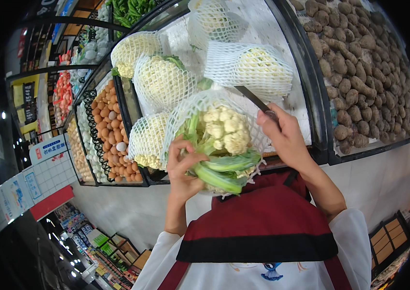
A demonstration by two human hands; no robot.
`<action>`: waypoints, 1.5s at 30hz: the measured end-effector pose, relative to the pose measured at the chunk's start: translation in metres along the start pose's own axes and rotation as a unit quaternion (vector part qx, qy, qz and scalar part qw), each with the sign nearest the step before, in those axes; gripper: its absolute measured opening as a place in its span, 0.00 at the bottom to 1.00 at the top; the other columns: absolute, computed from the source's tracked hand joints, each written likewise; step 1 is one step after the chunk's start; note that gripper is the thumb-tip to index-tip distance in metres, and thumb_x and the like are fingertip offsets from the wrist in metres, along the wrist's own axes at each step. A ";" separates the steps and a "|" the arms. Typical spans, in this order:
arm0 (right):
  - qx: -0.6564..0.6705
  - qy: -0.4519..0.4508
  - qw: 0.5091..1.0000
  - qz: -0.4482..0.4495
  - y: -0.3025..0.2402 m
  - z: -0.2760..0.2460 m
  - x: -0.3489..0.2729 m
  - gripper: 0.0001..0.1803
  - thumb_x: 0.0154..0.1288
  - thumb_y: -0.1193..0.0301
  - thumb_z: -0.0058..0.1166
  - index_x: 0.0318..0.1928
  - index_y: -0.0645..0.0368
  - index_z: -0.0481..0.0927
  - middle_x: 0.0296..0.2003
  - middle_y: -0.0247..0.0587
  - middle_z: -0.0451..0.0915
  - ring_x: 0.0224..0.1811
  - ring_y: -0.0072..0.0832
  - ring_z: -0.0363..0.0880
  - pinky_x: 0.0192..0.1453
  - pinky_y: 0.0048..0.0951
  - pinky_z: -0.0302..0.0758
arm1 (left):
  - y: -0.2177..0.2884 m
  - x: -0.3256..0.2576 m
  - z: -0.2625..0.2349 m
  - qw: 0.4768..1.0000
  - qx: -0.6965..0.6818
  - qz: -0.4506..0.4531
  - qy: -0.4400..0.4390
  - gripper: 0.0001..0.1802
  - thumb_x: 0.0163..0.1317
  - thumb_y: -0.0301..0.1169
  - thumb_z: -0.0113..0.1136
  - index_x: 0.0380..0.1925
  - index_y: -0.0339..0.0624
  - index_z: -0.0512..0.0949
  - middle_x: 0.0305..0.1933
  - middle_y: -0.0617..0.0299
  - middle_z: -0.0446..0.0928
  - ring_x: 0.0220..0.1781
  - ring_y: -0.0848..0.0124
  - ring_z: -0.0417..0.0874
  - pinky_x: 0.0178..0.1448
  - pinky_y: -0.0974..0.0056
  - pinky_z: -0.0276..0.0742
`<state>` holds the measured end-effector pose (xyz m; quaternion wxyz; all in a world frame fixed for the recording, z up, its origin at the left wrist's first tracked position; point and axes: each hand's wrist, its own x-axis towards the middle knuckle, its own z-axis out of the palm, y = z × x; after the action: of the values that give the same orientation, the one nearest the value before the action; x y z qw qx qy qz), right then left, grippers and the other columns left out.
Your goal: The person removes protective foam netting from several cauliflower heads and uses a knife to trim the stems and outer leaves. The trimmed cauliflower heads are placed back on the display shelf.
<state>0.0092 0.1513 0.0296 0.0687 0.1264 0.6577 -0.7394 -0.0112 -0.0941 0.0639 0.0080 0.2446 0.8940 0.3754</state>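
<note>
Toward the left of the frame, brown eggs (111, 116) fill a crate whose dark divider seems meant to stop them rolling in among the vegetables. Just right of it, three wrapped cauliflowers (164, 84) lie close together along the left side of a white-floored display bin (297, 116); the white foam netting around each presumably guards the curds against bruising where they press on one another.

Left of the middle, the person's left hand (183, 166) is curled around the near left side of the unwrapped cauliflower (226, 128), thumb and fingers closed on its leaf stalks. That grip likely steadies the head without squeezing the brittle florets. The cauliflower sits at the middle of the frame, over the bin's near edge, curd facing up and green leaves (226, 169) toward the lower side; an opened net sleeve (176, 121) spreads around and beneath it, perhaps as a cushion.

Right of it, the right hand (282, 133) is closed around the handle of a knife (254, 100). The blade points toward the upper left, clear of the left hand, which looks the safer carry. Beyond its tip lies another netted cauliflower (263, 70). At far right, rough brown tubers (359, 77) are heaped in their own bin, behind a black rim.
</note>
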 end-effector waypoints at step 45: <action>-0.344 -0.026 0.935 -0.079 0.017 0.012 0.005 0.15 0.52 0.67 0.61 0.38 0.61 0.77 0.31 0.48 0.78 0.34 0.46 0.79 0.36 0.41 0.75 | 0.005 0.018 0.046 0.964 0.197 0.135 -0.113 0.23 0.28 0.20 0.67 0.31 0.51 0.79 0.38 0.60 0.63 0.57 0.49 0.71 0.56 0.34 0.59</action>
<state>0.0073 0.1373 0.0135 0.0664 0.0235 0.8778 -0.4739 -0.0161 -0.0529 0.0372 0.0100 0.4009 0.9022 0.1590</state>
